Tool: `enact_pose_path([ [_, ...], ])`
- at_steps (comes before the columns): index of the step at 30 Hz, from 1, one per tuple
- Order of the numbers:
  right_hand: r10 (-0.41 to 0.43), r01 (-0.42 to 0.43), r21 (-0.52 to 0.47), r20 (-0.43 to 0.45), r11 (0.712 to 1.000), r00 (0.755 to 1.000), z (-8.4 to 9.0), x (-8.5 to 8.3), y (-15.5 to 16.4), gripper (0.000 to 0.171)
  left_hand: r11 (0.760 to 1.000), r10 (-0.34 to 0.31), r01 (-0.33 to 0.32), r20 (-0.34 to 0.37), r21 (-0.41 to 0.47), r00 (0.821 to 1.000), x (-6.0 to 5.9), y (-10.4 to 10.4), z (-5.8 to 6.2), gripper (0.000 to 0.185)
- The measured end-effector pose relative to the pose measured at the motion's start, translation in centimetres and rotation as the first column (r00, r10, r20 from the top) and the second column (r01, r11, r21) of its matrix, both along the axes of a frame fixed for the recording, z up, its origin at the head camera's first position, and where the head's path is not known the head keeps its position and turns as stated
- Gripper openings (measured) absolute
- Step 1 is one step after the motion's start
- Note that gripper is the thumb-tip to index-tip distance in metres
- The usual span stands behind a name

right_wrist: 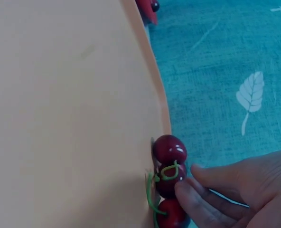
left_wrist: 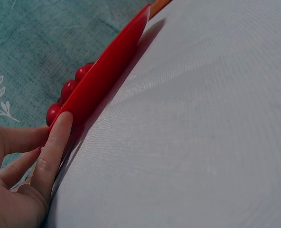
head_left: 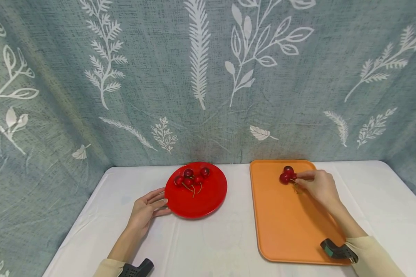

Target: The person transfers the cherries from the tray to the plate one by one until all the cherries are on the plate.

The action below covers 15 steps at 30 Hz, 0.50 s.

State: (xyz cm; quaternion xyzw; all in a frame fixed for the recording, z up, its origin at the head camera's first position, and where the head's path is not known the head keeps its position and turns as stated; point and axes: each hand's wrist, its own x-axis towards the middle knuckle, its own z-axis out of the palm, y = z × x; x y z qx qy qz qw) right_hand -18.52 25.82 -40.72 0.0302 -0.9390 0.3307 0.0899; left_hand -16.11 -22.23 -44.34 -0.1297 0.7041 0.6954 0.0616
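Observation:
On the left of the head view, a round red plate (head_left: 197,204) holds several dark red cherries (head_left: 188,181) with stems, grouped near its far side. My left hand (head_left: 143,209) grips the plate's left rim, with fingers on both sides of the edge in the left wrist view. At the far end of the orange tray (head_left: 280,223), my right hand (head_left: 320,188) pinches a cherry (right_wrist: 168,183) between thumb and fingers. Two more cherries sit against it, one dark cherry (right_wrist: 170,149) and one redder cherry (right_wrist: 173,214). Thin green stems (right_wrist: 152,194) hang beside them.
A white cloth (head_left: 208,246) covers the table under plate and tray. Behind the table hangs a blue-green curtain (head_left: 152,77) with white leaf prints, close to the far edges of both. The tray has a low raised rim.

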Motion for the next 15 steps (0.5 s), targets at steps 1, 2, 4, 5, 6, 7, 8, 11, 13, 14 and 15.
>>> enact_pose_path([
  [1, -0.004, 0.004, 0.003, -0.002, 1.0, 1.0, -0.1, 0.1, 0.0, 0.016, 1.0, 0.001, -0.001, -0.001, -0.001, 1.0, 0.0, 0.0, 0.0, 0.048],
  [2, -0.008, 0.008, 0.004, -0.001, 1.0, 1.0, -0.2, 0.1, 0.0, 0.015, 1.0, 0.001, -0.001, -0.002, -0.002, 1.0, 0.0, 0.0, 0.0, 0.048],
  [4, -0.01, 0.01, 0.006, 0.017, 1.0, 1.0, -0.4, 0.2, 0.0, 0.016, 1.0, 0.002, -0.002, -0.003, -0.004, 1.0, 0.0, 0.0, 0.0, 0.048],
  [5, -0.013, 0.013, 0.005, 0.029, 1.0, 0.999, -0.5, 0.2, 0.0, 0.016, 1.0, 0.002, -0.002, -0.003, -0.004, 1.0, 0.0, 0.0, 0.0, 0.048],
  [6, -0.014, 0.014, 0.008, 0.035, 1.0, 0.999, -0.6, 0.2, 0.0, 0.016, 1.0, 0.002, -0.002, -0.003, -0.002, 1.0, 0.0, -0.1, 0.0, 0.048],
  [7, -0.015, 0.015, 0.012, 0.036, 1.0, 0.999, -0.7, 0.1, 0.0, 0.017, 1.0, 0.001, -0.001, -0.003, -0.002, 1.0, 0.0, -0.1, -0.1, 0.048],
  [8, -0.017, 0.017, 0.013, 0.038, 1.0, 0.999, -0.8, 0.1, -0.1, 0.017, 1.0, 0.001, -0.001, -0.004, -0.001, 1.0, -0.1, -0.1, -0.1, 0.048],
  [11, -0.022, 0.022, 0.009, 0.043, 1.0, 0.999, -1.0, 0.0, -0.2, 0.017, 1.0, 0.004, -0.004, -0.007, 0.0, 1.0, -0.1, 0.0, -0.2, 0.048],
  [13, -0.029, 0.029, -0.001, 0.048, 1.0, 0.998, -1.1, -0.1, -0.3, 0.016, 1.0, 0.006, -0.006, -0.008, -0.005, 1.0, 0.0, 0.0, -0.2, 0.048],
  [14, -0.032, 0.032, -0.007, 0.051, 0.999, 0.998, -1.1, -0.1, -0.3, 0.016, 1.0, 0.006, -0.006, -0.008, -0.008, 1.0, 0.0, 0.0, -0.2, 0.048],
  [15, -0.035, 0.036, -0.014, 0.055, 0.999, 0.998, -1.1, -0.1, -0.4, 0.016, 1.0, 0.007, -0.007, -0.009, -0.009, 1.0, 0.0, 0.0, -0.2, 0.048],
])
